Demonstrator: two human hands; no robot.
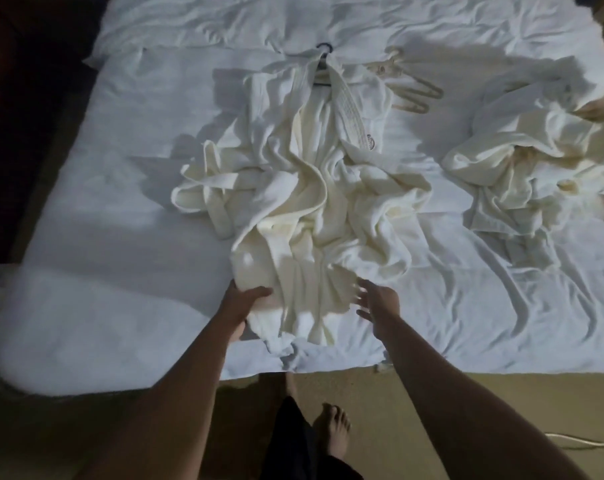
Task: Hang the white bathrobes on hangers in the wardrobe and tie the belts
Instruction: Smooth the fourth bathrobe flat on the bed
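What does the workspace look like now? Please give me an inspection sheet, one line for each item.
Surface: bed with a creased white sheet.
Job's things: middle bathrobe lies lengthwise on the bed, a dark hanger already in its collar; its belt lies loose at its left side, untied. Second bathrobe lies crumpled at the right, no hanger in it.
Clutter: spare pale hangers beside the middle robe's collar.
Hands: left hand grips the middle robe's lower edge; right hand is open with spread fingers beside the hem.
Cables: pale cord on the floor at the right.
Surroundings: tan floor; dim room; wardrobe not in view.
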